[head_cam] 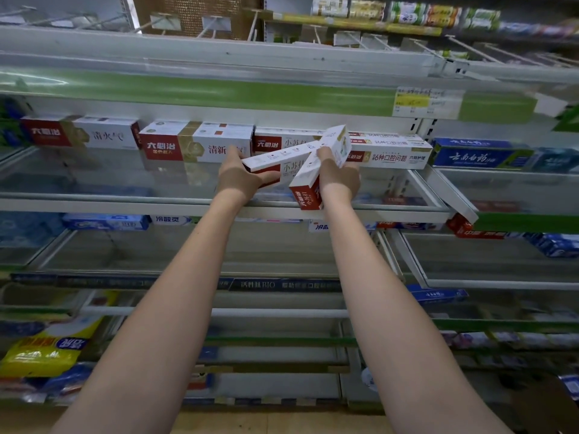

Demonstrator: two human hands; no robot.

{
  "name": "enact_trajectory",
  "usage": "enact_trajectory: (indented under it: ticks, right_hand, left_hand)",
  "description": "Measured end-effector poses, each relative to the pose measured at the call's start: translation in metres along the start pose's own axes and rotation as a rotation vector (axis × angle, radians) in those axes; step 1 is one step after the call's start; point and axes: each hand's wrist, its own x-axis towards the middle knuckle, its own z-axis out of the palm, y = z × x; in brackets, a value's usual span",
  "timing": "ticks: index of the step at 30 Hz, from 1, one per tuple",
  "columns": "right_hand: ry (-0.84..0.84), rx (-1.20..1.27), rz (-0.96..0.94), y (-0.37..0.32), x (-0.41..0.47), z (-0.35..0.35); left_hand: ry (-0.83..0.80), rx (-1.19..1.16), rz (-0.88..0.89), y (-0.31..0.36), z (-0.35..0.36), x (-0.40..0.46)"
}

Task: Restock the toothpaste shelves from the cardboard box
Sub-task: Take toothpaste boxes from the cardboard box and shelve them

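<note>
My left hand [239,180] grips a red and white toothpaste box [282,159] lying almost level, just above the glass shelf [125,202]. My right hand [340,177] grips a second red and white toothpaste box [316,173], tilted steeply with its red end down. The two boxes cross each other in front of a shelved row of the same brand [197,140]. The cardboard box is out of view.
A long white box [391,155] and blue boxes [482,156] stand at the right of the same shelf. Lower glass shelves hold blue boxes [106,221] and a yellow pack [44,352]. A price tag [426,101] hangs on the green rail above.
</note>
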Motion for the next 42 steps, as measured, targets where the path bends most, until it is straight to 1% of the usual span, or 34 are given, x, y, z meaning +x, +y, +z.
enact_trajectory:
  ticks: [4, 6, 8, 11, 14, 16, 20, 25, 29, 31, 35, 37, 39, 42]
  right_hand:
    - [-0.076, -0.243, -0.119, 0.004, -0.009, 0.002]
    - [-0.085, -0.378, -0.167, 0.004, -0.014, 0.004]
    - [-0.052, -0.45, -0.178, 0.003, -0.013, 0.006]
    - [-0.005, -0.494, -0.173, 0.002, -0.009, 0.008]
    - [-0.001, -0.481, -0.224, 0.006, -0.004, 0.012]
    - [0.0, -0.485, -0.253, 0.009, -0.002, 0.014]
    - [0.013, -0.52, -0.25, 0.005, 0.0, 0.019]
    - [-0.002, -0.593, -0.352, 0.008, -0.004, 0.026]
    - [-0.02, -0.571, -0.387, 0.013, -0.002, 0.028]
    - [0.003, -0.576, -0.39, 0.014, 0.0, 0.03]
    - [0.121, -0.615, -0.423, 0.014, -0.001, 0.029]
    - [0.148, -0.61, -0.489, 0.013, -0.001, 0.028]
    - [0.118, -0.631, -0.576, 0.011, 0.0, 0.028]
    - [-0.008, -0.794, -0.702, 0.003, 0.007, 0.025]
  left_hand:
    - [0.086, 0.23, 0.028, -0.002, 0.006, 0.005]
    - [0.084, 0.227, 0.043, -0.002, 0.007, 0.005]
    - [0.065, 0.201, 0.065, -0.004, 0.006, 0.006]
    - [0.069, 0.065, 0.048, -0.008, 0.0, 0.008]
    - [0.052, -0.042, 0.014, -0.008, -0.005, 0.006]
    - [0.001, -0.047, 0.014, -0.008, -0.005, 0.007]
    - [-0.094, -0.088, 0.014, -0.004, -0.008, 0.005]
    - [-0.182, -0.108, 0.083, 0.001, -0.01, -0.004]
    - [-0.153, -0.036, 0.162, -0.001, -0.005, -0.005]
    - [-0.143, -0.056, 0.144, -0.003, -0.005, -0.004]
    - [-0.168, -0.175, 0.076, -0.006, -0.01, -0.001]
    - [-0.176, -0.183, 0.078, -0.008, -0.011, 0.0]
    - [-0.175, -0.197, 0.078, -0.008, -0.01, 0.001]
    - [-0.175, -0.214, 0.074, -0.009, -0.011, 0.003]
